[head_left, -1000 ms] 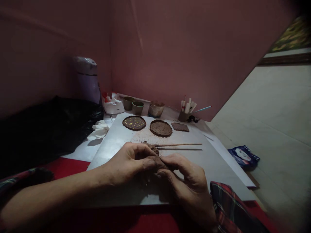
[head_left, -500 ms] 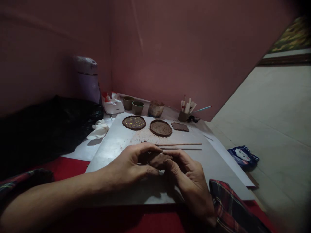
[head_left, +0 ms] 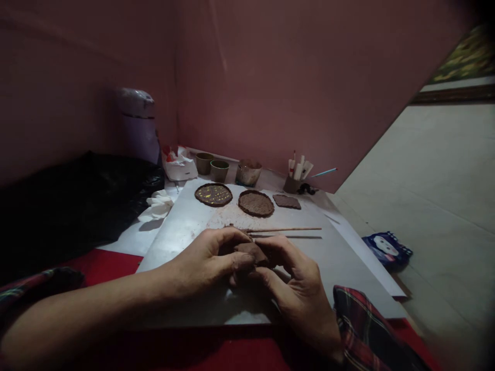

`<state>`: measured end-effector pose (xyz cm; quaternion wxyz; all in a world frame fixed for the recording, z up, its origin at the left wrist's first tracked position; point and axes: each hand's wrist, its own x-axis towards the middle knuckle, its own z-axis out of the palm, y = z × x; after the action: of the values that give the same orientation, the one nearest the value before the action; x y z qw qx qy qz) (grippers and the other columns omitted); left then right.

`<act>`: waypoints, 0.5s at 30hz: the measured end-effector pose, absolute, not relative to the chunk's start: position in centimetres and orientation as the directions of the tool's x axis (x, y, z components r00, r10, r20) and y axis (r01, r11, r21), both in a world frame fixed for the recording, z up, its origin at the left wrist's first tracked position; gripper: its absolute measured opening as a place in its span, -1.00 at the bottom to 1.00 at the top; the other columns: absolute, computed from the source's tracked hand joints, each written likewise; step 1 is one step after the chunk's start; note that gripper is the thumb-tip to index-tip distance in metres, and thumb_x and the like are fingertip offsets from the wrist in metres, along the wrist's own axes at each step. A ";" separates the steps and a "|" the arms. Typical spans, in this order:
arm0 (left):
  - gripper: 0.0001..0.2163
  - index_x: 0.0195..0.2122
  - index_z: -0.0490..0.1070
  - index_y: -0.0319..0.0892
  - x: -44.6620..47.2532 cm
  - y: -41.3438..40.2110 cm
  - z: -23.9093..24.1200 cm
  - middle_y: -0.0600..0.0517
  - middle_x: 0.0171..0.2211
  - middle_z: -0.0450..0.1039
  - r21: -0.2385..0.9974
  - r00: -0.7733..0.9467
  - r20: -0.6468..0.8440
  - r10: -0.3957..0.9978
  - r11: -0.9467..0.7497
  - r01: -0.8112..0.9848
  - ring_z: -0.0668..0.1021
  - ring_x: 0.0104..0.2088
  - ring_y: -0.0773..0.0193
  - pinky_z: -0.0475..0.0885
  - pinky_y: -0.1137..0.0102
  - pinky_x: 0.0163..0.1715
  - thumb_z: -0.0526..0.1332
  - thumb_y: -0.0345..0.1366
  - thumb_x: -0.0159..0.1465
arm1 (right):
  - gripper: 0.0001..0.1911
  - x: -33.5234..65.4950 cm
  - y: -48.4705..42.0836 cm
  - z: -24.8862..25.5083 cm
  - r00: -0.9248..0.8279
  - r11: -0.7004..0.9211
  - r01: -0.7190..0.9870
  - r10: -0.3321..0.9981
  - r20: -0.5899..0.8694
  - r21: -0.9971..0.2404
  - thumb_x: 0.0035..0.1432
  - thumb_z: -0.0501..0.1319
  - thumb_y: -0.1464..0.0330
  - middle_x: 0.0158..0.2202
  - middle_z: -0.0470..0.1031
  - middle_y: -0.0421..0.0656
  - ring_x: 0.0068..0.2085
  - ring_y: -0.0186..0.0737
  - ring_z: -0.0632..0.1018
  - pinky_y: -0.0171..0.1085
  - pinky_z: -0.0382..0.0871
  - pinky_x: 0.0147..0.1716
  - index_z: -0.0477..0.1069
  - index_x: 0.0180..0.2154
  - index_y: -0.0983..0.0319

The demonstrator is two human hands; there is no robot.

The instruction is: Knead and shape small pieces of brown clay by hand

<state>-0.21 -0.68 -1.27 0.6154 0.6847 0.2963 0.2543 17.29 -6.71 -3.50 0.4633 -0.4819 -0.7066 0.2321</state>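
A lump of brown clay [head_left: 253, 252] is held between my two hands above the front of a pale board [head_left: 340, 278]. My left hand [head_left: 216, 257] grips it from the left, thumb pressed on its near side. From the right, my right hand [head_left: 296, 278] closes on it with thumb and fingers. Part of the clay is hidden behind the fingers. Just beyond the hands lies a thin stick [head_left: 290, 229]. Farther back rest a round clay piece with yellow specks [head_left: 213, 195], a plain round clay piece with a raised rim [head_left: 256, 203] and a small rectangular clay slab [head_left: 286, 201].
Behind the board stand two small cups [head_left: 219, 171], a clay-smeared glass bowl [head_left: 248, 172] and a holder with several pens [head_left: 293, 184]. Crumpled tissue [head_left: 159, 205] and a black plastic bag [head_left: 85, 201] lie left. A blue packet [head_left: 386, 250] is at right.
Both hands have shifted slightly around the clay. My left thumb has moved up onto its near face, my right thumb sits lower, and the clay is turned.
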 end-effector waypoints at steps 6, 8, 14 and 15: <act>-0.81 -0.26 0.47 -0.26 -0.4 -0.8 -1.0 0.00 -0.33 0.48 0.945 0.686 0.108 0.720 -0.289 0.154 0.48 -0.31 0.26 0.37 0.46 -0.34 0.13 -0.28 0.27 | -0.79 17.5 -6.7 -3.5 -0.146 0.470 0.485 0.875 0.462 -0.737 0.19 0.18 0.41 -0.21 0.51 -0.15 -0.20 -0.23 0.52 -0.30 0.41 -0.23 0.39 -0.10 0.17; -0.81 -0.30 0.48 -0.25 -0.4 -0.9 -1.1 0.01 -0.34 0.48 0.939 0.673 0.126 0.729 -0.306 0.156 0.48 -0.32 0.27 0.37 0.46 -0.33 0.12 -0.28 0.27 | -0.80 17.5 -6.8 -3.5 -0.141 0.479 0.492 0.868 0.477 -0.727 0.20 0.18 0.40 -0.23 0.52 -0.17 -0.23 -0.24 0.53 -0.30 0.41 -0.24 0.41 -0.11 0.17; -0.81 -0.18 0.50 -0.20 -0.3 -1.1 -1.1 0.02 -0.22 0.53 0.972 0.646 0.118 0.754 -0.220 0.079 0.51 -0.19 0.25 0.38 0.46 -0.19 0.14 -0.30 0.27 | -0.80 17.5 -6.7 -3.5 -0.070 0.456 0.478 0.872 0.485 -0.751 0.23 0.15 0.36 -0.16 0.54 -0.18 -0.14 -0.23 0.54 -0.30 0.41 -0.16 0.42 -0.10 0.14; -0.78 -0.10 0.47 -0.18 -0.3 -1.1 -1.0 0.03 -0.17 0.53 0.978 0.638 0.119 0.761 -0.202 0.059 0.50 -0.14 0.24 0.37 0.46 -0.16 0.17 -0.33 0.25 | -0.80 17.5 -6.7 -3.4 -0.058 0.443 0.473 0.878 0.474 -0.762 0.24 0.14 0.35 -0.16 0.55 -0.18 -0.14 -0.22 0.55 -0.29 0.42 -0.15 0.42 -0.10 0.14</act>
<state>-0.26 -1.08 -1.04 0.5617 0.7095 0.2888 0.3127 17.47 -6.72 -3.42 0.4856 -0.4850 -0.6968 0.2085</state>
